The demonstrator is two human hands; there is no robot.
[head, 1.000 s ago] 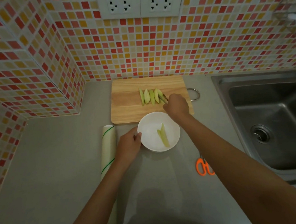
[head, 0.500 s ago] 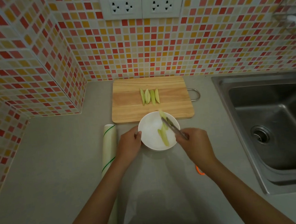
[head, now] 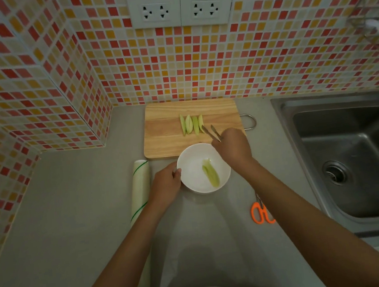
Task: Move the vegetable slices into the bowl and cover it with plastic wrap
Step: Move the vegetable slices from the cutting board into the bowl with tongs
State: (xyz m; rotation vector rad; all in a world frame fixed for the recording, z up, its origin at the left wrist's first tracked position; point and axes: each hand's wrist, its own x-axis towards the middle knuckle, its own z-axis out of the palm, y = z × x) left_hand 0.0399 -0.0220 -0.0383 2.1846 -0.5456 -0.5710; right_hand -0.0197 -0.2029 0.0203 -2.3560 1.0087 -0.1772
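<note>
Several pale green vegetable slices (head: 191, 124) lie side by side on the wooden cutting board (head: 166, 131). Just in front of the board stands a white bowl (head: 190, 166) with a few slices (head: 211, 175) inside. My left hand (head: 166, 184) grips the bowl's left rim. My right hand (head: 232, 146) holds metal tongs (head: 211, 133) over the board; their tips are spread apart beside the rightmost slice and carry nothing. A roll of plastic wrap (head: 139, 189) lies on the counter left of the bowl.
Orange-handled scissors (head: 261, 212) lie on the grey counter right of the bowl, partly under my right forearm. A steel sink (head: 352, 157) takes up the right side. Tiled walls close the back and left, with two sockets (head: 180, 7) above the board.
My right hand dropped a slice into the bowl, then moved the tongs back up to the board beside the remaining slices. My left hand kept its hold on the bowl.
</note>
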